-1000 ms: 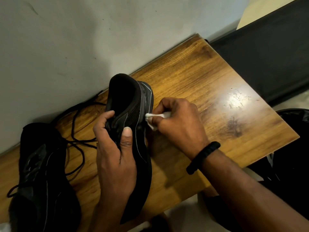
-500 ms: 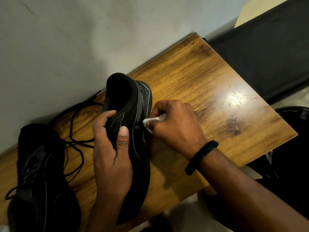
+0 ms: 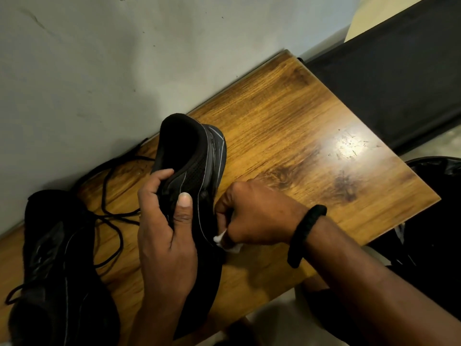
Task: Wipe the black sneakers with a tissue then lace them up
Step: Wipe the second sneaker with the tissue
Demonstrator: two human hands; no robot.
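My left hand (image 3: 167, 236) grips a black sneaker (image 3: 197, 166) around its middle, heel pointing away from me, over the wooden table (image 3: 299, 126). My right hand (image 3: 254, 216) pinches a small white tissue (image 3: 224, 242) and presses it against the sneaker's right side, near the sole's edge. The second black sneaker (image 3: 55, 270) lies on the table at the lower left. Loose black laces (image 3: 112, 211) trail across the wood between the two shoes.
A pale wall (image 3: 124, 58) runs along the table's far edge. A dark panel (image 3: 399, 71) stands beyond the table's right end. A black bag (image 3: 439, 221) sits off the table's right corner. A black band circles my right wrist.
My right hand has slid the tissue along the sneaker's side toward me, from near the heel to the midsole. My left hand keeps the same grip.
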